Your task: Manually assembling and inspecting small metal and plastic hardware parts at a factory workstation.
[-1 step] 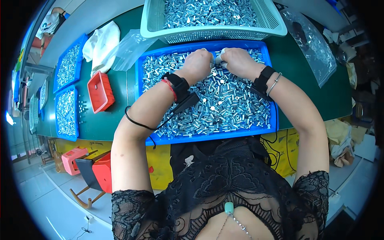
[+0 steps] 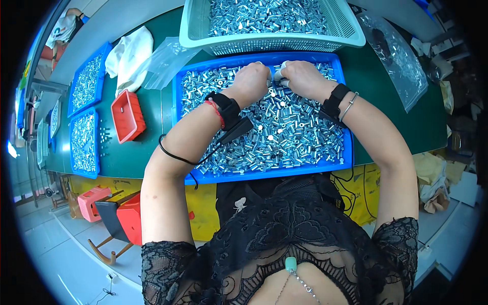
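My left hand (image 2: 252, 83) and my right hand (image 2: 304, 79) are close together over the far half of a blue tray (image 2: 269, 175). Small shiny metal sleeves (image 2: 284, 137) fill this tray in a loose heap. Both hands are curled closed, with white coverings on some fingertips. Whatever the fingers pinch is hidden behind them or too small to name. Each wrist has a black strap, and a dark module on the left strap hangs over the metal pieces.
Beyond the tray stands a pale green basket (image 2: 274, 43) of similar pieces. To the left are a red bin (image 2: 128, 117), two smaller blue trays (image 2: 96, 152), a white cloth (image 2: 133, 56) and a clear bag (image 2: 170, 61). Another plastic bag (image 2: 399, 66) lies right. A person (image 2: 63, 28) is far left.
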### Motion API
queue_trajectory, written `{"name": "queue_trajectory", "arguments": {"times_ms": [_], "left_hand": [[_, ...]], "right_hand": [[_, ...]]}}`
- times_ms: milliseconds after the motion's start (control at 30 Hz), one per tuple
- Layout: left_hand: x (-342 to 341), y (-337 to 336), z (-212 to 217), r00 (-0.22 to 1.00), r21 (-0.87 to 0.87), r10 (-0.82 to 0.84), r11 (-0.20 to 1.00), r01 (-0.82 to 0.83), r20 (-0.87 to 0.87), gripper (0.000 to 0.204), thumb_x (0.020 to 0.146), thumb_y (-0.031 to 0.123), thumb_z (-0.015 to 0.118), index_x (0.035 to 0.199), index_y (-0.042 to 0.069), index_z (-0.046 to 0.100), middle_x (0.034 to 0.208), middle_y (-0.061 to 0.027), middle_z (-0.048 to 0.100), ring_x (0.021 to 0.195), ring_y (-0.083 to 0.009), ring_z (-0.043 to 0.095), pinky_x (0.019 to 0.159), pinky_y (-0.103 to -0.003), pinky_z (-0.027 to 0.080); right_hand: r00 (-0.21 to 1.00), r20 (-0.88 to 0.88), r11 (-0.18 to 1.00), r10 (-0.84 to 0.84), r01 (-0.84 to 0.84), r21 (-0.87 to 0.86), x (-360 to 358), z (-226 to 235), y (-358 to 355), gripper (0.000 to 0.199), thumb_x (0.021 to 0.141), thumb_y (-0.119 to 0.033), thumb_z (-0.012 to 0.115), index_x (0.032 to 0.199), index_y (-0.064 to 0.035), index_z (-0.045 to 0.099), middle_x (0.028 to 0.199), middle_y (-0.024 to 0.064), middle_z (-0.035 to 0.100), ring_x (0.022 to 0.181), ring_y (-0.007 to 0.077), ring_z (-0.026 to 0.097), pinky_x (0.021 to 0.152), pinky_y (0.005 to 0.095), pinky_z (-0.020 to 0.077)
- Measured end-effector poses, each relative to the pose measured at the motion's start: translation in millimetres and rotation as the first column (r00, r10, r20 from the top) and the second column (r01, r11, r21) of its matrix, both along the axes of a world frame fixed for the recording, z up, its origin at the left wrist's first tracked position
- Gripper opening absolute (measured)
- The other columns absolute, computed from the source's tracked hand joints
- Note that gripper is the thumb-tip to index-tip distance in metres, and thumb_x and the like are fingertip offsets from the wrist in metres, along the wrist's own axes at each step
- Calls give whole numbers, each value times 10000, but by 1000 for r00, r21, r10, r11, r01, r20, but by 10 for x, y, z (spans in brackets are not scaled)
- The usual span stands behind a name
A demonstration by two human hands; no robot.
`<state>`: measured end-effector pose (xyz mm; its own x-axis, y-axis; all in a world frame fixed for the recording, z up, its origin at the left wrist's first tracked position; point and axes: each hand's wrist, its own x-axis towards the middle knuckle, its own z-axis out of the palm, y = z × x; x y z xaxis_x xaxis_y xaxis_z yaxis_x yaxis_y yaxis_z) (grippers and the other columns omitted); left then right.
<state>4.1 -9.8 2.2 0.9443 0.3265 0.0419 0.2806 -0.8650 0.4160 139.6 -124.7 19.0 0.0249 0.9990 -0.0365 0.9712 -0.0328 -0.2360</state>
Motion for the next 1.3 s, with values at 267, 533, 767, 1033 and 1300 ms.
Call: {"name": "queue_trajectory", "arguments": {"times_ms": [267, 533, 767, 1033, 1300], "left_hand": [[-51, 115, -95, 993, -149, 64, 988, -49, 97, 98, 673, 40, 576, 740, 5, 638, 698, -172, 630, 689, -327, 624, 675, -362, 500], [-100, 105, -25, 972, -285, 157, 953, -103, 176, 89, 708, 52, 610, 743, -28, 629, 745, -184, 634, 694, -295, 634, 659, -339, 500], [-123, -10, -8, 989, -136, 47, 990, -28, 143, 115, 696, 45, 605, 790, -12, 638, 811, -200, 620, 759, -322, 618, 715, -374, 490], [-33, -93, 74, 999, -10, -35, 999, 35, -11, 140, 656, 25, 578, 784, 16, 633, 846, -192, 591, 810, -334, 596, 751, -410, 482], [-24, -48, 58, 998, 20, 46, 999, -47, 54, 160, 645, 22, 579, 796, 25, 629, 850, -181, 589, 811, -334, 591, 738, -412, 480]], "right_hand": [[995, -79, 998, -61, 62, 8, 62, -24, 44, 134, 697, -139, 648, 806, -60, 650, 802, 141, 618, 789, 306, 603, 693, 411, 477], [880, -338, 942, -334, 326, -83, 82, 29, 30, 217, 638, -165, 666, 790, -14, 633, 708, 166, 618, 683, 320, 612, 637, 392, 480], [825, -443, 923, -350, 384, -15, 66, 101, -7, 186, 639, -125, 647, 766, 9, 623, 728, 182, 623, 676, 313, 616, 625, 392, 482], [941, -315, 979, -124, 168, 118, 70, -63, -13, 135, 708, -34, 611, 840, -6, 615, 739, 132, 603, 669, 252, 598, 630, 346, 479], [991, -9, 991, 135, -134, 19, 40, 2, 38, 167, 748, -73, 570, 894, -76, 652, 819, 134, 598, 804, 307, 589, 699, 421, 472]]}}
